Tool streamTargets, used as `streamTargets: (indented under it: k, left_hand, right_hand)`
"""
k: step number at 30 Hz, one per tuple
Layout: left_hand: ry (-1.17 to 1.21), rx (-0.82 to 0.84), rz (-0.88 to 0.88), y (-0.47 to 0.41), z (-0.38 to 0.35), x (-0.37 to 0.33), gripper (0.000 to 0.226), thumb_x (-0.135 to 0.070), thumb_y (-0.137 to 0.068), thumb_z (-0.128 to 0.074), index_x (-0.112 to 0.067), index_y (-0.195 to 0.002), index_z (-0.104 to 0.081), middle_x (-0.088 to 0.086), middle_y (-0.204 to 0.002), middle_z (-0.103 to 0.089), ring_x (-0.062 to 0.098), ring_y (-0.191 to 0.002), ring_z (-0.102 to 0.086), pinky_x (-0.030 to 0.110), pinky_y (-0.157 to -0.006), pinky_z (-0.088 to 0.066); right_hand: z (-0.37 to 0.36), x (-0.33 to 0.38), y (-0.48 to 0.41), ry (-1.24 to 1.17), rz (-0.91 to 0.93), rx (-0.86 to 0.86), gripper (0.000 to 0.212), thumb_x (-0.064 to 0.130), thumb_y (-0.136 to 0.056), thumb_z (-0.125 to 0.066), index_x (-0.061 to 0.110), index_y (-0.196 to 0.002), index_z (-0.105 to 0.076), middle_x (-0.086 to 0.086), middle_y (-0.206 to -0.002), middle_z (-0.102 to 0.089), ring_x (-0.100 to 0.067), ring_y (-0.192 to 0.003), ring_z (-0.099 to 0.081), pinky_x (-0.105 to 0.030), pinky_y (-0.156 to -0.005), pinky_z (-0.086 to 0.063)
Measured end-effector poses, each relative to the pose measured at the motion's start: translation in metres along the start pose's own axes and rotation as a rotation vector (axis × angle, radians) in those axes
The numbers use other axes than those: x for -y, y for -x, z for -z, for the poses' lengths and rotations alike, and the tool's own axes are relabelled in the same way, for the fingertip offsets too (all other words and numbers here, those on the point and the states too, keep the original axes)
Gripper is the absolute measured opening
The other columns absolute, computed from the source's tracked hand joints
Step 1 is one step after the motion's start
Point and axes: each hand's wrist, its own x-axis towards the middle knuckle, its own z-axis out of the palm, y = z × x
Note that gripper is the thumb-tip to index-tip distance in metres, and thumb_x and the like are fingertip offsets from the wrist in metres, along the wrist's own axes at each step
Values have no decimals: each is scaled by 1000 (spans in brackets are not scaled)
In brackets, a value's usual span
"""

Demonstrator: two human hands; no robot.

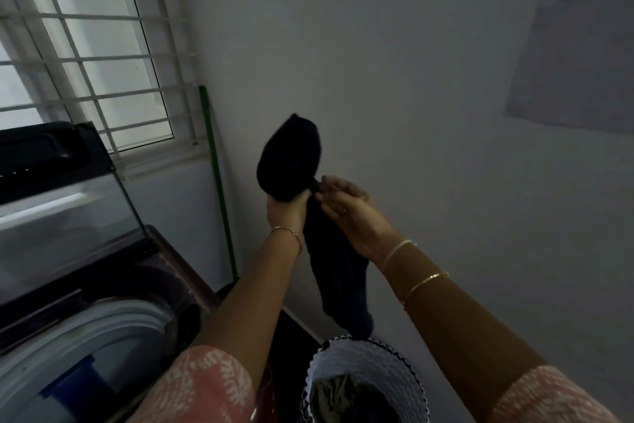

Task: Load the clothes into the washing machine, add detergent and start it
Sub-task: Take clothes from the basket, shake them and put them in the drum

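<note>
One laundry basket (370,361) below, crumpled clothes (339,395) inside. My left grip (286,213) and right grip (350,217) both clamped on one dark garment (291,162), held up above basket, right of one open-lidded washing machine (103,330).

A window (116,74) fills the upper left, bright with daylight behind a white grille (82,60) of crossing bars, and a pale sill (164,158) runs along its lower edge. Just right of the window, a thin green pole (220,189) stands nearly upright in the corner, its top level with the window's lowest panes and its foot hidden further down. Well to the right of the window, across a stretch of plain grey-white wall (394,62), a sheet of paper (576,55) lies flat against that wall, its printed lines too blurred to read.
</note>
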Motion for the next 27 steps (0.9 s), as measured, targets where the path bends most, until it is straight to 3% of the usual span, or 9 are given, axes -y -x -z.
streamTargets:
  k: [2, 4, 8, 11, 14, 17, 21, 27]
  left_hand:
    - [149, 32, 99, 0, 3, -5, 56, -20, -66, -77, -12, -119, -63, 10, -112, -69, 27, -96, -68, 48, -85, -56]
    - [236, 48, 151, 0, 4, -11, 54, -16, -74, -75, -10, -125, -58, 10, -115, -66, 27, -100, -66, 49, -87, -56]
    - [320, 35, 171, 1, 6, -22, 55, -18, -78, -73, -10, -128, -53, 8, -119, -63, 28, -105, -62, 52, -89, -53]
    - [340, 46, 154, 2, 9, -27, 45, -19, -80, -70, -11, -123, -60, 9, -115, -66, 27, -101, -64, 50, -88, -54]
    - [352, 93, 172, 2, 17, -27, 40, -24, -78, -68, -12, -116, -66, 10, -112, -69, 29, -98, -66, 48, -83, -57]
    - [331, 137, 200, 2, 28, -24, 37, -29, -80, -64, -13, -113, -67, 11, -114, -68, 29, -101, -65, 42, -82, -56]
    - [327, 211, 266, 6, 40, -27, 27, -33, -86, -57, -13, -101, -68, 12, -105, -68, 27, -94, -63, 36, -75, -54]
    - [260, 283, 303, 4, 57, -34, 30, -37, -83, -56, -13, -94, -69, 12, -99, -67, 29, -91, -62, 38, -77, -54]
  right_hand:
    - [10, -14, 9, 18, -110, 74, 22, 9, -95, -47, 5, -110, -63, -14, -116, -64, -20, -104, -63, -31, -98, -46]
    - [19, -24, 14, 39, -264, 105, 32, 24, -95, -44, 4, -108, -65, -15, -117, -66, -24, -106, -64, -35, -102, -45]
    - [38, -41, 15, 140, -515, 126, 77, 66, -89, -35, 2, -125, -58, -13, -124, -65, -27, -117, -60, -42, -104, -40]
    - [49, -53, 8, -35, -548, 19, 104, 84, -80, -19, 2, -142, -39, -19, -136, -53, -32, -124, -52, -50, -103, -37]
    - [46, -55, -1, -138, -513, -81, 108, 88, -75, -6, 13, -148, -34, -22, -135, -48, -36, -120, -51, -50, -96, -40]
    - [36, -51, -10, -182, -480, -135, 104, 88, -75, -3, 21, -145, -41, -17, -130, -53, -33, -99, -55, -51, -96, -39]
    - [19, -42, -17, -247, -481, -137, 98, 88, -76, -11, 25, -147, -36, -14, -148, -42, -36, -134, -40, -58, -110, -27]
    - [5, -45, -28, -214, -504, -156, 100, 90, -72, -21, 24, -144, -41, -14, -143, -48, -39, -128, -46, -60, -105, -36]
